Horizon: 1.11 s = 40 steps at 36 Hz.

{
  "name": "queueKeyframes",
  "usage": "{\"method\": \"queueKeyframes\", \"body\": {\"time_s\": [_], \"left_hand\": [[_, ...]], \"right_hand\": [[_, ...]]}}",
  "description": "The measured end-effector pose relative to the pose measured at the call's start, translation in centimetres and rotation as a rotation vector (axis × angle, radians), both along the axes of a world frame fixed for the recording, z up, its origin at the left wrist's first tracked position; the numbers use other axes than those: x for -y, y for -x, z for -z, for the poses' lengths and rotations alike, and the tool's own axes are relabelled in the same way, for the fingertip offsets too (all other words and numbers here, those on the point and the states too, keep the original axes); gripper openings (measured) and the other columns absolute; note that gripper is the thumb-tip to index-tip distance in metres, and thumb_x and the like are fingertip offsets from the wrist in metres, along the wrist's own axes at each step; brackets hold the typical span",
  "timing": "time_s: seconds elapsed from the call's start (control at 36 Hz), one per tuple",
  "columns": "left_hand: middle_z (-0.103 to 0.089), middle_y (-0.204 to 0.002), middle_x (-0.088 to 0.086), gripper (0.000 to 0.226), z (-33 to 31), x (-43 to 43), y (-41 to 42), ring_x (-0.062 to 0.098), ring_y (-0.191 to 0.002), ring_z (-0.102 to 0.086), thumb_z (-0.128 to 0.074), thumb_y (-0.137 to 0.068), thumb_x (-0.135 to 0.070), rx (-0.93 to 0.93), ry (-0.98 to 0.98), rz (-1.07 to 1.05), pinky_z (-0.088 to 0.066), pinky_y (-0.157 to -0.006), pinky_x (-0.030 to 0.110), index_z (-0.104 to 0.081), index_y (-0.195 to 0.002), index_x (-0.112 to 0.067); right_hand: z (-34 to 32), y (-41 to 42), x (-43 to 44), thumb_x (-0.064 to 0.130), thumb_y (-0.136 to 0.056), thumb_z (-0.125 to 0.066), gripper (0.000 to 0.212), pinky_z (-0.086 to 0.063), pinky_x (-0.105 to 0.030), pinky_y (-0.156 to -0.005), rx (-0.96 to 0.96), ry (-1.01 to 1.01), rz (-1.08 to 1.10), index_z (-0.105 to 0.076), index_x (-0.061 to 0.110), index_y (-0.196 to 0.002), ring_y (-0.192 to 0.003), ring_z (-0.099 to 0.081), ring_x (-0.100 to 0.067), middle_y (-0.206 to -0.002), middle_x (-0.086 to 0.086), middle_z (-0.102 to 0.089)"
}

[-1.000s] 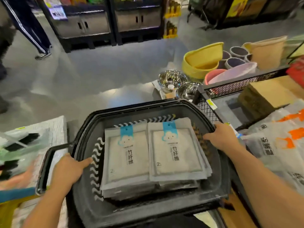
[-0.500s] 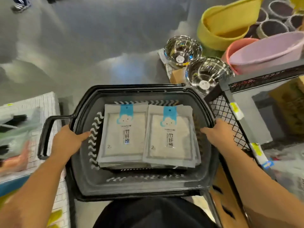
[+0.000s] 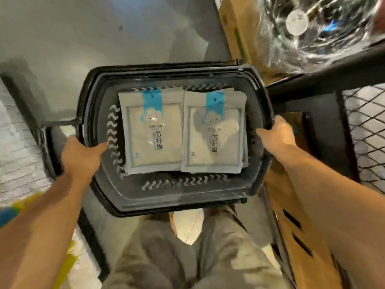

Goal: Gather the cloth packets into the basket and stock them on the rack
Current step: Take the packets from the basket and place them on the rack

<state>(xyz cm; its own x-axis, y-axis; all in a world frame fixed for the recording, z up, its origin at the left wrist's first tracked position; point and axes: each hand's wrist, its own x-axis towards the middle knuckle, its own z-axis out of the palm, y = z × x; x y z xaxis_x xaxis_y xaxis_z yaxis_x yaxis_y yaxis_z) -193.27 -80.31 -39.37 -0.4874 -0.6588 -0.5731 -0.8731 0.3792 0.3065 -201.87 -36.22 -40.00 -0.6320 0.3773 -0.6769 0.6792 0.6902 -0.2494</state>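
Firmly, left hand (image 3: pixel 80 158) gripping basket (image 3: pixel 187 197) rim, right hand (image 3: pixel 278 136) gripping opposite rim, cloth packets (image 3: pixel 154 134) stacked inside.

We find the same print on the two top packets in the basket (image 3: pixel 183 203). The left packet (image 3: pixel 152 132) carries three characters in a column, 竹纤维, and a "2" near its lower left corner. The right packet (image 3: pixel 214 134) shows the same 竹纤维 column and the same "2" at lower left. Above the characters on each runs a small line of lettering, too blurred for us to read. The round white sticker (image 3: pixel 296 16) on the steel bowl (image 3: pixel 337 38) gives us nothing legible.
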Motion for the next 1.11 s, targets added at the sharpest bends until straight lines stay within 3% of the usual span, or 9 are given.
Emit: {"method": "queueKeyframes", "body": {"time_s": [0.17,0.36,0.56,0.69,0.81,0.86,0.94,1.03,1.11], "left_hand": [[-0.057,-0.090,0.012,0.055,9.6,-0.9,2.4,0.033,-0.082,-0.058,-0.079,-0.080,-0.046,0.080,0.053,0.059,-0.045,-0.060,0.041,-0.041,-0.102,-0.013],[-0.058,-0.105,0.008,0.061,17.1,-1.0,2.7,0.028,-0.088,-0.056,-0.078,-0.081,-0.047,0.100,0.030,0.082,-0.050,-0.073,0.045,-0.049,-0.119,-0.010],[-0.056,-0.104,0.010,0.066,21.0,-1.5,2.8,0.029,-0.088,-0.054,-0.077,-0.081,-0.050,0.172,0.078,0.105,-0.045,-0.072,0.044,-0.047,-0.120,-0.005],[-0.057,-0.107,0.014,0.064,22.3,-1.6,2.5,0.037,-0.102,-0.059,-0.077,-0.082,-0.048,0.204,0.130,0.101,-0.048,-0.079,0.047,-0.047,-0.118,-0.004],[-0.047,-0.132,0.019,0.076,21.8,-2.6,2.5,0.038,-0.120,-0.049,-0.079,-0.081,-0.040,0.154,0.181,0.101,-0.042,-0.098,0.047,-0.036,-0.133,-0.004],[-0.034,-0.145,0.016,0.082,21.3,-3.0,2.1,0.033,-0.133,-0.037,-0.079,-0.079,-0.035,0.054,0.270,0.191,-0.032,-0.111,0.041,-0.032,-0.140,-0.006],[-0.029,-0.153,0.018,0.063,21.1,-3.8,1.9,0.032,-0.143,-0.027,-0.071,-0.083,-0.024,-0.117,0.373,0.443,-0.021,-0.120,0.039,-0.041,-0.134,-0.004],[-0.046,-0.142,0.018,0.045,21.6,-5.3,2.3,0.030,-0.136,-0.031,-0.069,-0.086,-0.018,-0.189,0.291,0.690,-0.022,-0.119,0.043,-0.054,-0.125,-0.002],[-0.048,-0.140,0.015,0.054,22.8,-6.4,2.4,0.031,-0.142,-0.023,-0.067,-0.090,-0.036,-0.097,0.322,0.772,-0.010,-0.124,0.045,-0.055,-0.132,-0.004]], "right_hand": [[9.0,1.0,-0.2,0.021,-0.094,-0.068,0.037,-0.049,-0.042,-0.093,0.005,-0.059,0.084,-0.054,0.006,-0.125,-0.117,-0.058,-0.038,-0.125,-0.017,-0.061],[15.9,-0.6,-0.6,0.012,-0.095,-0.066,0.039,-0.044,-0.030,-0.083,-0.035,0.050,0.176,-0.051,0.005,-0.130,-0.104,-0.053,-0.019,-0.124,-0.010,-0.059],[20.6,-0.4,-0.4,0.014,-0.097,-0.066,0.038,-0.050,-0.040,-0.098,-0.021,0.046,0.177,-0.050,0.005,-0.130,-0.120,-0.057,-0.030,-0.131,-0.015,-0.059],[21.3,-0.6,0.2,0.014,-0.099,-0.062,0.037,-0.047,-0.038,-0.105,-0.055,0.023,0.169,-0.047,0.006,-0.132,-0.124,-0.054,-0.028,-0.133,-0.013,-0.057],[20.0,-1.8,1.4,0.005,-0.092,-0.065,0.054,-0.040,-0.027,-0.104,-0.150,-0.157,0.040,-0.041,0.012,-0.140,-0.125,-0.046,-0.019,-0.135,-0.004,-0.046],[19.2,-2.6,2.4,0.010,-0.088,-0.069,0.064,-0.039,-0.035,-0.111,-0.243,-0.278,-0.134,-0.039,0.015,-0.145,-0.131,-0.039,-0.024,-0.144,-0.008,-0.040],[19.5,-3.8,3.8,0.021,-0.091,-0.069,0.055,-0.037,-0.043,-0.112,-0.230,-0.218,-0.331,-0.046,0.014,-0.141,-0.131,-0.037,-0.031,-0.144,-0.014,-0.039],[20.7,-4.4,5.2,0.035,-0.090,-0.073,0.063,-0.039,-0.044,-0.110,-0.070,-0.047,-0.277,-0.045,0.014,-0.142,-0.131,-0.040,-0.031,-0.142,-0.012,-0.039],[22.1,-4.4,6.4,0.045,-0.083,-0.078,0.081,-0.041,-0.044,-0.109,0.020,-0.028,-0.204,-0.037,0.014,-0.146,-0.133,-0.039,-0.030,-0.145,-0.011,-0.036]]}}
